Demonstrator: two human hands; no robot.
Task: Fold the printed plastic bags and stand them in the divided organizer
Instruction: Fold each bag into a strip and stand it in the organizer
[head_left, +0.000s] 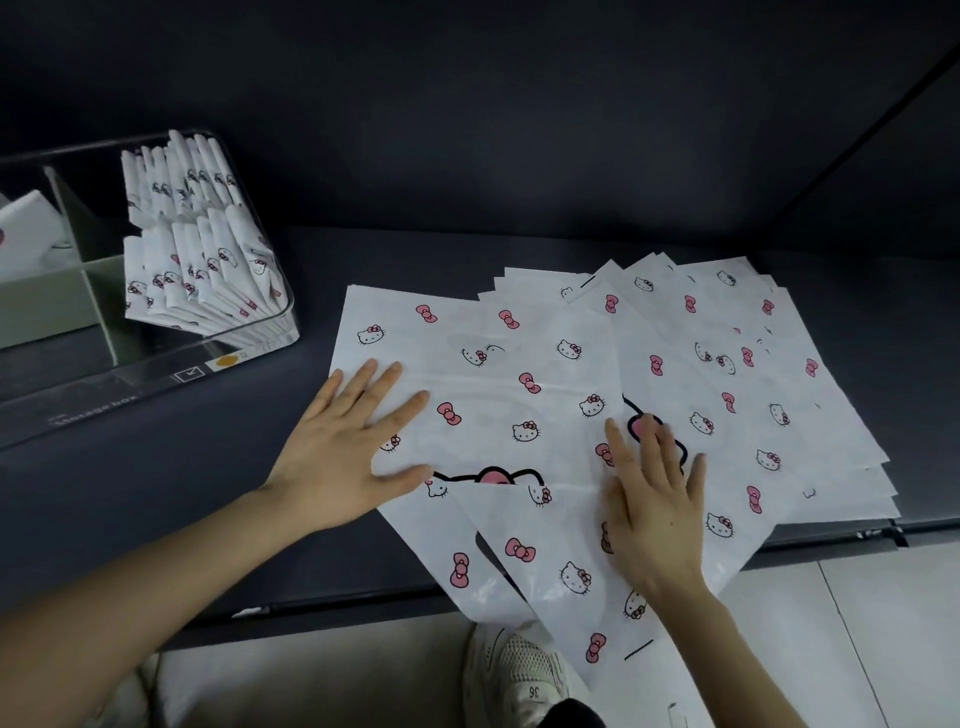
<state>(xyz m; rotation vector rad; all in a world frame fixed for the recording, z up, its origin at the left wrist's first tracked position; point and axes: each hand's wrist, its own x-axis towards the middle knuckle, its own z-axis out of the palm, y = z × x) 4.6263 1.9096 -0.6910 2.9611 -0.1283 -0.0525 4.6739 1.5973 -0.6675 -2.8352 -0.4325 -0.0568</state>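
Nearest me, the top bag (498, 395) spills past the table's (208, 493) front edge. I judge this to be the smoothing step before the first fold. To do it well I would slide the bag fully onto the table, so the crease gets firm support. Then I would sweep the air out from the middle toward the sides, one palm anchoring while the other strokes.

My left hand (353, 447) lies flat on the bag's left edge, fingers straight and spread, grasping nothing and only pressing down. My right hand (654, 514) is just as flat and released, resting on the bag's right side where it overlaps the pile (its fingertips are blurred, so I cannot tell how hard they press).

Beyond it, the loose pile of bags (753, 353) fans out toward the table's right end. At the far left corner stands the clear organizer (249, 343). Folded bags (197, 249) stand upright in two rows in its right-hand compartments.
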